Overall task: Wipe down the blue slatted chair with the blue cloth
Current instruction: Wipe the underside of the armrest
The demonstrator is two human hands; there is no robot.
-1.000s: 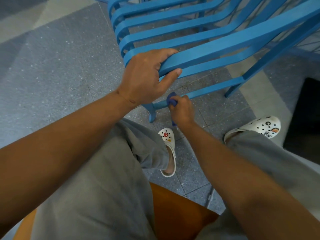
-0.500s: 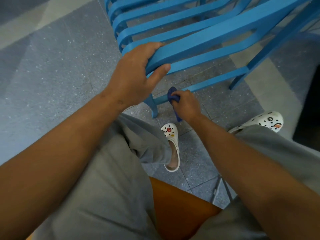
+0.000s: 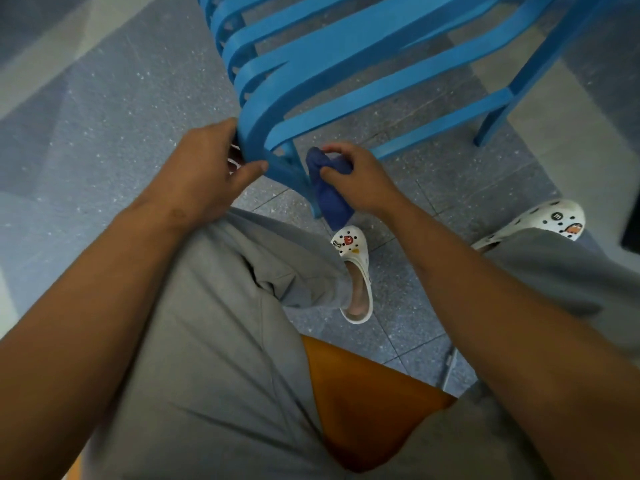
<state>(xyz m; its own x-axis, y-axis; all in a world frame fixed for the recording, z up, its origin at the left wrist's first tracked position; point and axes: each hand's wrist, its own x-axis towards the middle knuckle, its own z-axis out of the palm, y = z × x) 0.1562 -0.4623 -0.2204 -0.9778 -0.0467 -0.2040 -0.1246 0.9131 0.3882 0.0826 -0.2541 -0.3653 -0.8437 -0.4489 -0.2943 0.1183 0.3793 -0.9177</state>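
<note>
The blue slatted chair (image 3: 332, 64) stands tilted in front of me, its curved slats filling the top of the view. My left hand (image 3: 207, 174) grips the front corner of the chair's lowest slat, thumb underneath. My right hand (image 3: 356, 178) holds the bunched dark blue cloth (image 3: 329, 192) just right of the chair's front leg (image 3: 298, 178). The cloth hangs down from my fist beside the leg; whether it touches the leg I cannot tell.
I sit on an orange seat (image 3: 363, 403) in grey trousers. My white clogs (image 3: 356, 271) (image 3: 547, 220) rest on the grey speckled floor (image 3: 104, 133) near the chair's legs. A second chair leg (image 3: 498, 109) stands at the right. A dark object (image 3: 632, 233) lies at the right edge.
My left hand slid down the slat to its front corner. My right hand came off the lower crossbar and moved beside the front leg, with more cloth hanging out. The chair looks closer.
</note>
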